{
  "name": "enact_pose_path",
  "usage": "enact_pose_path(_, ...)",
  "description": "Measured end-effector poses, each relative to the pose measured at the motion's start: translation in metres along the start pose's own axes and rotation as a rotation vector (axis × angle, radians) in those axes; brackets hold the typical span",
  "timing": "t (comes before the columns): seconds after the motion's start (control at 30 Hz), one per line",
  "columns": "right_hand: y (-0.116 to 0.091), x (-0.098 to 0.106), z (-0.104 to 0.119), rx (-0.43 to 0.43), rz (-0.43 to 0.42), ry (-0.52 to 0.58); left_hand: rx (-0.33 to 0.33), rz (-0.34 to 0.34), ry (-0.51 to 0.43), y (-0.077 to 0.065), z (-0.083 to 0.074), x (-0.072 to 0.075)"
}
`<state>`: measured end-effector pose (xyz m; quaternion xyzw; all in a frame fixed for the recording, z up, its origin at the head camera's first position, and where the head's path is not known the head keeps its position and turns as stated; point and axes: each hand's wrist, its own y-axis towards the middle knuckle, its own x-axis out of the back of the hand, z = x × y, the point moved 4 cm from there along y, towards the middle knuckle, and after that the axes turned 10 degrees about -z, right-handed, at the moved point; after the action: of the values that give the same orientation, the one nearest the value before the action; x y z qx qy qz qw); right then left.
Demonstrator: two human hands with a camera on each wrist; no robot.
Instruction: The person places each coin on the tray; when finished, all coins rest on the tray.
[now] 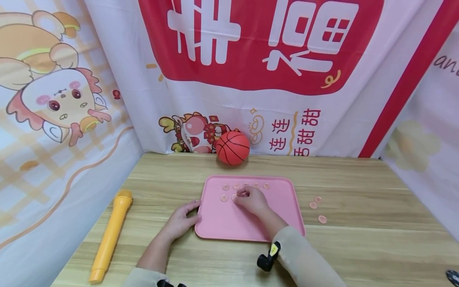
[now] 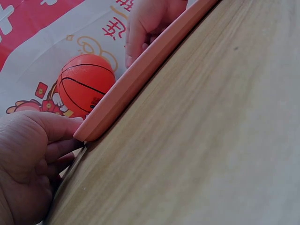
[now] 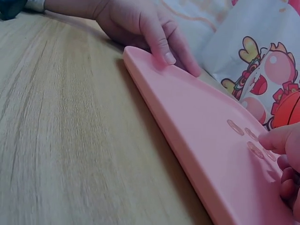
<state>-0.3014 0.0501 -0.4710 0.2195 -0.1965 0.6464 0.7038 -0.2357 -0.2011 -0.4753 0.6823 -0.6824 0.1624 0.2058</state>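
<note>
A pink tray point(image 1: 251, 235) lies on the table, with small copper-coloured coins set in two rows. Five coins make the far row, among them an end coin point(image 1: 266, 186); a nearer row has a coin point(image 1: 224, 198) at its left. My left hand point(image 1: 182, 220) grips the tray's left edge, the thumb over the rim. Above the tray, my right hand point(image 1: 254, 202) has its fingertips at the second coin point(image 3: 255, 150) of the nearer row, partly covering it in the head view. Whether those fingers pinch a coin is hidden.
Three loose coins point(image 1: 313, 205) lie on the table right of the tray. Behind the tray sits a small red basketball point(image 1: 233, 148), close to the printed cloth backdrop point(image 1: 201, 95). A yellow toy microphone point(image 1: 111, 237) lies at the left. A dark round object point(image 1: 453, 277) shows at the lower right edge.
</note>
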Motion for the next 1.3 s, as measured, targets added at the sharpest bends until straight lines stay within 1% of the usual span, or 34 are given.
enact_pose_path(0.1,-0.001,0.007,-0.002,0.0,-0.022,0.048,0.002,-0.001,0.004,0.0,0.0,0.0)
enact_pose_path(0.23,-0.005,0.023,-0.003,0.015,-0.055,0.042,0.004,-0.003,0.009,0.0,0.0,0.0)
enact_pose_path(0.33,-0.009,0.039,-0.007,-0.003,-0.068,0.033,0.003,-0.004,0.01,0.0,0.0,0.0)
enact_pose_path(0.43,-0.011,0.056,-0.016,-0.04,-0.081,0.046,0.003,-0.003,0.01,0.0,0.0,0.0)
enact_pose_path(0.67,-0.016,0.096,-0.037,-0.026,-0.155,0.056,0.002,-0.004,0.018,0.0,-0.001,0.0)
enact_pose_path(0.83,-0.022,0.119,-0.055,-0.068,-0.179,0.067,-0.013,-0.006,0.017,0.0,-0.001,0.0)
enact_pose_path(0.9,-0.023,0.127,-0.063,-0.083,-0.201,0.083,-0.019,-0.006,0.013,0.0,-0.001,0.0)
enact_pose_path(0.97,-0.025,0.136,-0.07,-0.088,-0.217,0.077,-0.026,-0.008,0.01,0.001,-0.001,-0.001)
enact_pose_path(1.07,-0.027,0.15,-0.079,-0.066,-0.24,0.039,-0.046,-0.018,0.017,0.001,-0.001,-0.001)
enact_pose_path(1.13,-0.03,0.16,-0.084,-0.049,-0.243,-0.005,-0.056,-0.026,0.025,0.001,-0.002,0.0)
enact_pose_path(1.17,-0.031,0.165,-0.086,-0.053,-0.241,-0.003,-0.06,-0.03,0.029,0.001,-0.002,0.0)
enact_pose_path(1.23,-0.034,0.173,-0.092,-0.072,-0.23,0.01,-0.065,-0.036,0.039,0.001,-0.002,0.0)
enact_pose_path(1.3,-0.037,0.18,-0.097,-0.11,-0.21,0.056,-0.059,-0.037,0.043,0.0,-0.003,0.0)
